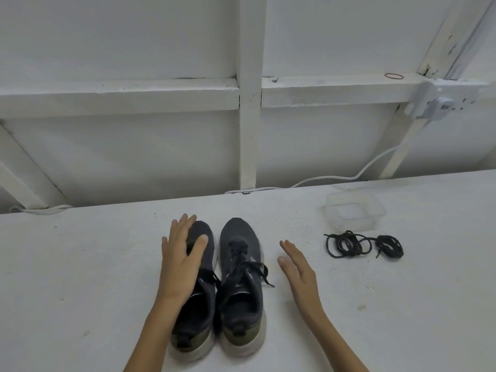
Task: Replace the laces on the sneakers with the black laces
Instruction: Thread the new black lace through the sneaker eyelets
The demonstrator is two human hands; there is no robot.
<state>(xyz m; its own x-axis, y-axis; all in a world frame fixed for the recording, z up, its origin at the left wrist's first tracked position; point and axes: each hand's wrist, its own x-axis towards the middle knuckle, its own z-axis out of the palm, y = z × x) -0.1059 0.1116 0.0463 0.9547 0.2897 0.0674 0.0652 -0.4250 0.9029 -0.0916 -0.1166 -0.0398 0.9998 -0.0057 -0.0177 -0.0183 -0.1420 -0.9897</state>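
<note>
Two dark grey sneakers with white soles stand side by side on the white table (80, 264), toes pointing away from me. The left sneaker (200, 304) is partly covered by my left hand (181, 259), which lies flat over its toe and laces with fingers spread. The right sneaker (241, 280) shows dark laces, loosely tied, with one end trailing to the right. My right hand (298, 269) hovers open just right of that shoe, touching nothing. Two coiled bundles of black laces (362, 244) lie on the table further right.
A clear plastic container (354, 210) sits behind the black laces. A white cable (349, 178) runs along the table's back edge up to a wall socket (440, 103). White wooden framing forms the wall behind. A red rubber band (393, 76) lies on a ledge.
</note>
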